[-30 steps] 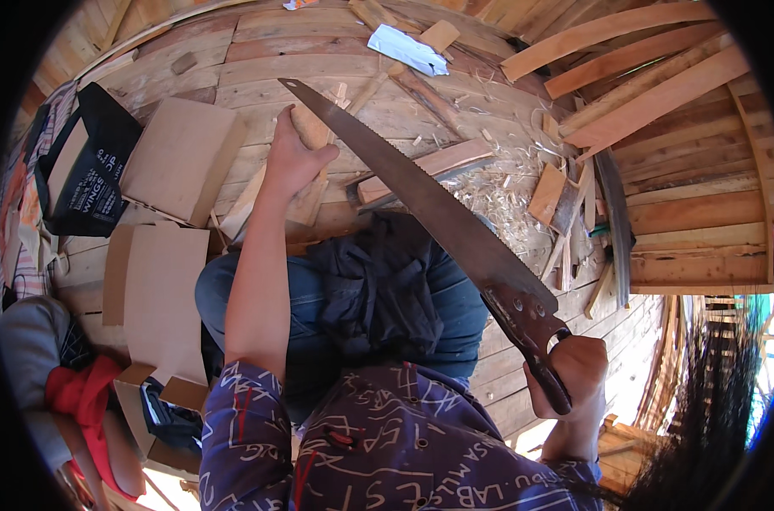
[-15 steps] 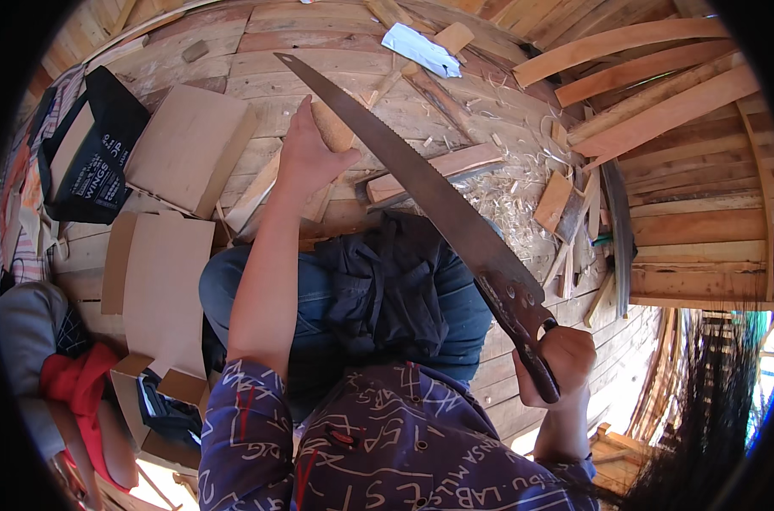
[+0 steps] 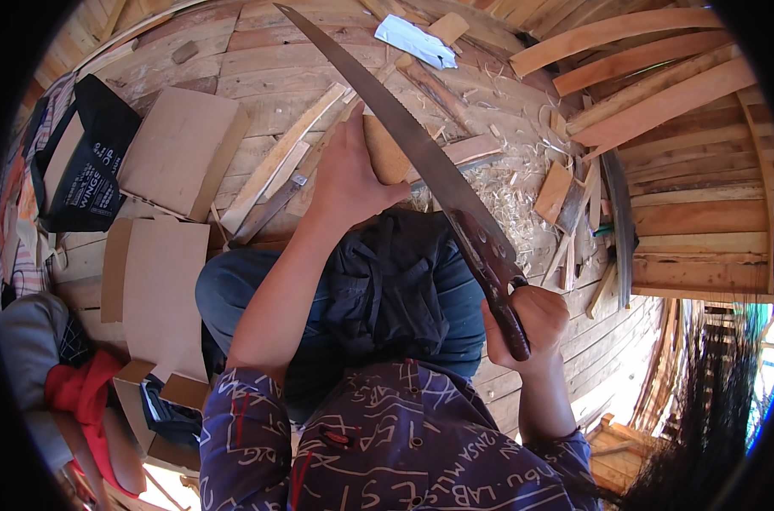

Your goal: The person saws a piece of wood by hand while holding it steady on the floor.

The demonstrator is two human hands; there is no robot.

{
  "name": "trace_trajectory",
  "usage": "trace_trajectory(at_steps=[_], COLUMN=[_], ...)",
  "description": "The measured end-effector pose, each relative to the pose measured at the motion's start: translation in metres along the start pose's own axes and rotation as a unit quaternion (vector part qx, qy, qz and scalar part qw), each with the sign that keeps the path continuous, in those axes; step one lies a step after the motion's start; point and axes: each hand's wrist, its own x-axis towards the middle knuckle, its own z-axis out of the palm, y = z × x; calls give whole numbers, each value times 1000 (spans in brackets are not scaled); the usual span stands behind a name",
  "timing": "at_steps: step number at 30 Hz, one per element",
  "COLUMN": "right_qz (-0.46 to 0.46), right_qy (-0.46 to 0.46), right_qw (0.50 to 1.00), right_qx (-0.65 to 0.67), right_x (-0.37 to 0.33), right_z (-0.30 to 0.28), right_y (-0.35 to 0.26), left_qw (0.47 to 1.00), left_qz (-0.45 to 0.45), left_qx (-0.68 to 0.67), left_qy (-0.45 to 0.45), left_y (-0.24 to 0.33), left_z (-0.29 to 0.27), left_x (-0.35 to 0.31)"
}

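My right hand [image 3: 532, 328] is wrapped round the dark handle of a handsaw [image 3: 412, 149]. Its long, rusty-brown blade slants up and to the far left, teeth facing right. Behind the blade, my left hand [image 3: 346, 170] grips a small light-brown wooden block [image 3: 385, 152] by its left side, thumb toward me and fingers stretched along the far edge. The blade passes over part of the block, and whether the two touch I cannot tell. A dark cloth [image 3: 387, 289] lies over my lap below both hands.
Wood strips [image 3: 289, 149] lie left of my left hand. Shavings [image 3: 510, 209] and offcuts [image 3: 553, 192] litter the floor to the right, near curved planks [image 3: 659, 111]. Cardboard boxes [image 3: 166, 298] and a black bag [image 3: 89, 162] stand left, beside a seated person [image 3: 38, 341].
My left hand has moved right and nearer to me with the wooden block. My right hand has shifted left and away from me, carrying the saw farther across the floor.
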Motion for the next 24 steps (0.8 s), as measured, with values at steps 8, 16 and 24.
trace_trajectory(at_steps=[8,16,24], right_qz=[-5,7,12], right_qy=[21,27,24], right_qw=[1000,1000,999], right_qx=[11,14,29], right_x=[2,7,5], right_z=[16,17,21], right_y=[5,1,0], left_qw=[1000,998,989], left_qz=[-8,8,42], left_qx=[0,10,6], left_qy=[19,65,140], left_y=[3,6,5], left_z=[8,10,10], left_x=[-5,-7,-6])
